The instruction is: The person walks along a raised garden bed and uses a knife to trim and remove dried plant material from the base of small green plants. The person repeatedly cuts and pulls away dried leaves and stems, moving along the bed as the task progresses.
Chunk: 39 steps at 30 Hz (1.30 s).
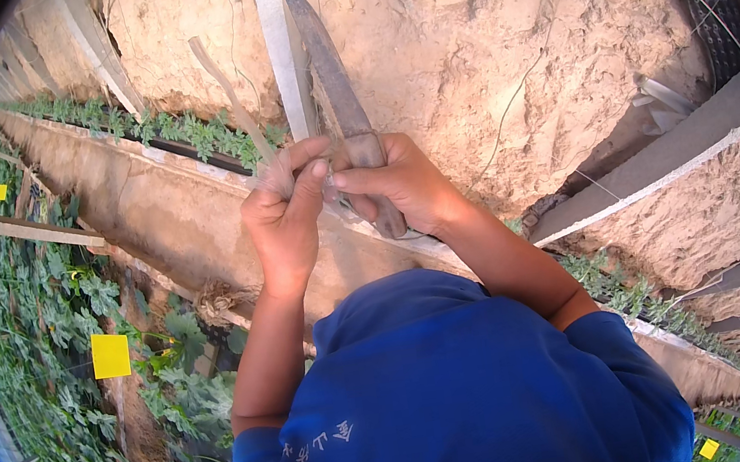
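My right hand (398, 181) is closed around the handle of a long, worn knife (332, 75), its dull curved blade pointing up and away from me. Pinched in my left hand (290, 206) is a strip of clear plastic film (226, 85), whose loose end stands up above the fingers. Both hands are close together in front of my chest, fingertips almost meeting. Some of the film is bunched between them, and I cannot tell whether the right fingers also grip it. The blade is beside a pale upright post (282, 53).
An earthen wall (444, 46) rises ahead, with a row of small leafy plants (189, 132) along its foot. A concrete beam (655, 158) slants at the right. A dirt path (147, 190) runs below. Leafy crop plants (64, 355) and a yellow card (111, 355) are at the left.
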### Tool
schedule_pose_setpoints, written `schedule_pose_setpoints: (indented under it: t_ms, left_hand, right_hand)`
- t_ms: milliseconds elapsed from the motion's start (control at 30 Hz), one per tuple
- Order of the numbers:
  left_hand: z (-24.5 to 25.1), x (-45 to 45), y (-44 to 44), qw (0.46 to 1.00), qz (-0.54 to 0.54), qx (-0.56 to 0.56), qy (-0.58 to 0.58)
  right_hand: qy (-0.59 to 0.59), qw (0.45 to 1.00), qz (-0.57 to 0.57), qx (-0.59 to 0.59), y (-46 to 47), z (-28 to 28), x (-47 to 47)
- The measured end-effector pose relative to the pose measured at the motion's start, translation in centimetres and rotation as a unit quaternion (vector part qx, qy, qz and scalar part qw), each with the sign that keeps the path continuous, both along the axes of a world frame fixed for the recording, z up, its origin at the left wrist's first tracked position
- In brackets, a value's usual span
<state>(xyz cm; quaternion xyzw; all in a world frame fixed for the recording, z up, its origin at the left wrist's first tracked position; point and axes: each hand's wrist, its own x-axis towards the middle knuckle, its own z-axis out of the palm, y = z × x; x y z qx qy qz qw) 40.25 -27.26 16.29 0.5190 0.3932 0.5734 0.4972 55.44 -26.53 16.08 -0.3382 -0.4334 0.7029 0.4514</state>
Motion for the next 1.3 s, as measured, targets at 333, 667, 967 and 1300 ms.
schedule_pose_setpoints:
  t_ms: [333, 667, 967, 1300]
  left_hand:
    - [-0.1, 0.1, -0.2, 1.000, -0.012, 0.005, 0.025]
    - [-1.6, 1.0, 0.5, 0.992, 0.080, 0.096, 0.026]
    - [-0.3, 1.2, -0.3, 1.000, 0.021, -0.003, 0.023]
    - [-1.7, 1.6, 0.3, 0.965, 0.113, 0.158, 0.176]
  right_hand:
    - [-0.056, 0.995, -0.049, 0.073, -0.1, 0.4, -0.2]
    - [0.029, 0.998, 0.015, -0.061, 0.4, 0.3, 1.1]
    - [0.011, 0.999, 0.027, -0.044, 0.3, -0.2, 1.4]
    - [-0.005, 0.999, 0.023, -0.043, 0.1, 0.7, 1.8]
